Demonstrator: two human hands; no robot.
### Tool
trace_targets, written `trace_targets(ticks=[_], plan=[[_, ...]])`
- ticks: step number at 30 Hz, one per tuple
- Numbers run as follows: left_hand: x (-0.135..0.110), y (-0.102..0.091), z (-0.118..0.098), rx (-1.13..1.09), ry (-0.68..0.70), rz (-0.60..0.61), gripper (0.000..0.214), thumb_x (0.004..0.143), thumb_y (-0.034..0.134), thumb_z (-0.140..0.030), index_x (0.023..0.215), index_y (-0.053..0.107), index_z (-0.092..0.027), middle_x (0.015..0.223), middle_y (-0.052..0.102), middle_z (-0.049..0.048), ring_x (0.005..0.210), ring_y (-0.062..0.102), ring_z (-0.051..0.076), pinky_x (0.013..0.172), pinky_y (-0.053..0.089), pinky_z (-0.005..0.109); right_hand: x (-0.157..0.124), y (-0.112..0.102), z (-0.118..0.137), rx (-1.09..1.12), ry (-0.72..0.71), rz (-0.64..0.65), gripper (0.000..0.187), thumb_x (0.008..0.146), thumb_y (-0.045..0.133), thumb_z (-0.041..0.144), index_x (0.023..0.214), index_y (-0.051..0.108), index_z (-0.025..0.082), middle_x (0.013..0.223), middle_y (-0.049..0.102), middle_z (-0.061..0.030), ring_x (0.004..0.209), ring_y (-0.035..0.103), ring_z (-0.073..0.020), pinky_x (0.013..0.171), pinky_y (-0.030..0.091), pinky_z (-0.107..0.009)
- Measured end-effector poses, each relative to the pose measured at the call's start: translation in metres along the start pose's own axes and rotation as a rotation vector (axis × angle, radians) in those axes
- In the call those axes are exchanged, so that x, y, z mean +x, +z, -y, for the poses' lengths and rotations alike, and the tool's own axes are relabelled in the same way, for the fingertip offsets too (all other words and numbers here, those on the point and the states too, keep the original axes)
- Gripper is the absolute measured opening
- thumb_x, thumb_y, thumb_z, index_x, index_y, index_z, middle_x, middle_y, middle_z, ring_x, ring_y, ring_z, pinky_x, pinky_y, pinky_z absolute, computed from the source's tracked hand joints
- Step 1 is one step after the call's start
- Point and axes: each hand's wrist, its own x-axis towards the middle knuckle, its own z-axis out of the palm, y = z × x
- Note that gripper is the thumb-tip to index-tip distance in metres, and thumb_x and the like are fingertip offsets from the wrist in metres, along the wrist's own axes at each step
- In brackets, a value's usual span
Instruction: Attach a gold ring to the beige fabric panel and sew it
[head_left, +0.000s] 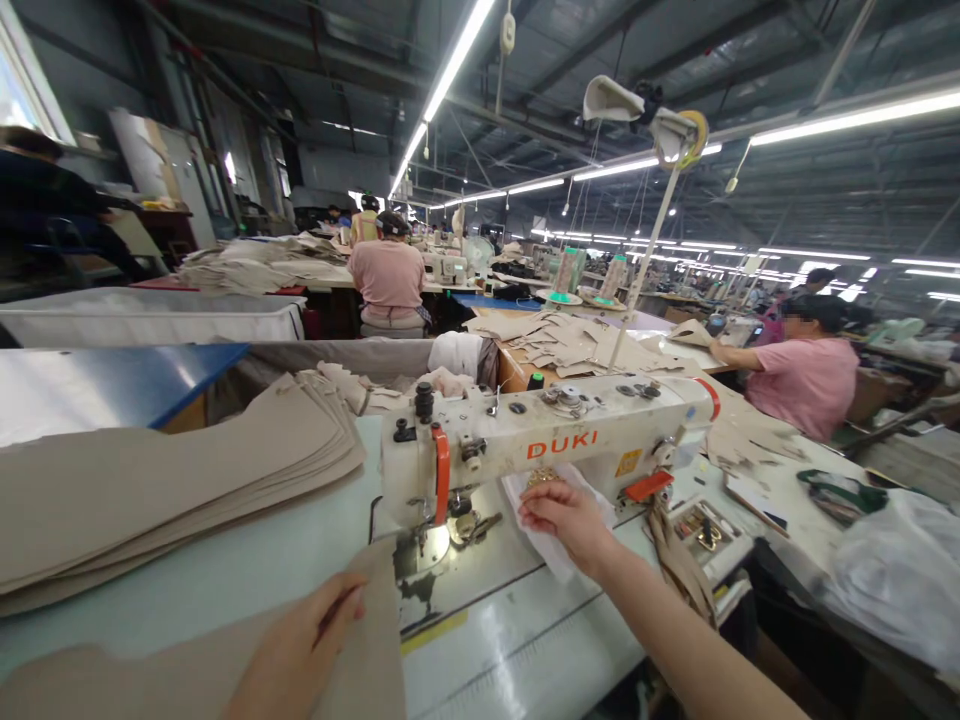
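My left hand (pixel 300 650) lies flat on a tan fabric piece (pixel 352 620) at the near edge of the sewing table, fingers pointing toward the needle. My right hand (pixel 566 520) reaches under the arm of the white DUKI sewing machine (pixel 547 430) and pinches a white cloth (pixel 551 555) spread on the machine bed. The presser foot (pixel 469 525) stands just left of that hand, lit by a small lamp.
A thick stack of tan cut pieces (pixel 172 470) fills the table's left. A small parts tray (pixel 701 525) and a white plastic bag (pixel 900 580) sit at right. People in pink shirts (pixel 388 280) work at other stations behind.
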Motion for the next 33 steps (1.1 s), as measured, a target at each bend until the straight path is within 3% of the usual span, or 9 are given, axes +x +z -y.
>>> trace_targets(ticks=[3,7,12,16,19,24,28,33], plan=[[-0.004,0.0,-0.005,-0.011,0.025,-0.015,0.024,0.08,0.043,-0.037,0.083,0.065,-0.026,0.075,0.074,-0.0009,0.074,0.07,0.023,0.07,0.053,0.028,-0.026,0.021,-0.006,0.275,0.162,0.1,0.025,0.065,0.078,0.031,0.08,0.067,0.016,0.07,0.07,-0.0011,0.059,0.064,-0.0101,0.059,0.051,-0.021],[-0.009,0.0,-0.007,-0.023,0.058,-0.011,0.026,0.084,0.039,-0.034,0.085,0.064,-0.025,0.072,0.071,-0.0004,0.073,0.068,0.021,0.071,0.052,0.029,-0.046,0.05,-0.017,0.747,0.441,0.182,0.027,0.058,0.084,0.013,0.079,0.067,0.015,0.068,0.071,0.0012,0.058,0.065,-0.0056,0.059,0.051,-0.013],[-0.012,0.003,-0.004,-0.053,0.058,0.015,0.027,0.085,0.038,-0.03,0.086,0.063,-0.021,0.075,0.07,0.002,0.076,0.066,0.022,0.072,0.05,0.031,-0.05,0.069,-0.023,0.937,0.541,0.253,0.027,0.056,0.081,0.003,0.078,0.071,0.013,0.069,0.072,-0.0017,0.063,0.067,-0.0058,0.064,0.052,-0.01],[-0.013,0.003,-0.004,-0.072,0.062,0.007,0.027,0.086,0.038,-0.029,0.088,0.063,-0.021,0.079,0.07,0.0022,0.079,0.065,0.022,0.074,0.049,0.031,-0.052,0.075,-0.021,0.875,0.49,0.32,0.024,0.059,0.08,0.012,0.082,0.073,0.011,0.074,0.073,-0.0045,0.068,0.067,-0.0077,0.069,0.053,-0.014],[-0.016,0.001,-0.007,-0.09,0.071,-0.001,0.027,0.087,0.037,-0.03,0.086,0.063,-0.022,0.077,0.069,0.0018,0.076,0.065,0.021,0.073,0.049,0.03,-0.054,0.082,-0.025,0.669,0.37,0.256,0.026,0.062,0.083,0.02,0.084,0.073,0.012,0.075,0.073,-0.0056,0.065,0.066,-0.009,0.067,0.052,-0.018],[-0.027,0.0,-0.022,-0.156,0.104,0.025,0.027,0.087,0.041,-0.031,0.086,0.067,-0.022,0.079,0.071,0.0028,0.076,0.066,0.021,0.073,0.051,0.029,-0.054,0.096,-0.038,0.361,0.16,0.148,0.042,0.053,0.087,0.042,0.082,0.071,0.016,0.075,0.072,-0.005,0.065,0.067,-0.0165,0.063,0.053,-0.028],[-0.038,0.004,-0.038,-0.196,0.142,0.028,0.026,0.086,0.044,-0.03,0.09,0.069,-0.024,0.088,0.074,0.0024,0.082,0.067,0.02,0.076,0.051,0.027,-0.053,0.101,-0.041,0.261,0.135,0.122,0.041,0.05,0.086,0.048,0.07,0.07,0.017,0.072,0.071,-0.0052,0.069,0.068,-0.021,0.063,0.053,-0.03],[-0.041,0.008,-0.049,-0.205,0.13,0.0,0.026,0.088,0.043,-0.029,0.087,0.068,-0.023,0.084,0.073,0.0019,0.079,0.067,0.019,0.074,0.052,0.026,-0.059,0.105,-0.041,0.278,0.163,0.071,0.039,0.05,0.086,0.047,0.072,0.072,0.018,0.065,0.07,-0.0034,0.067,0.066,-0.02,0.064,0.053,-0.03]])
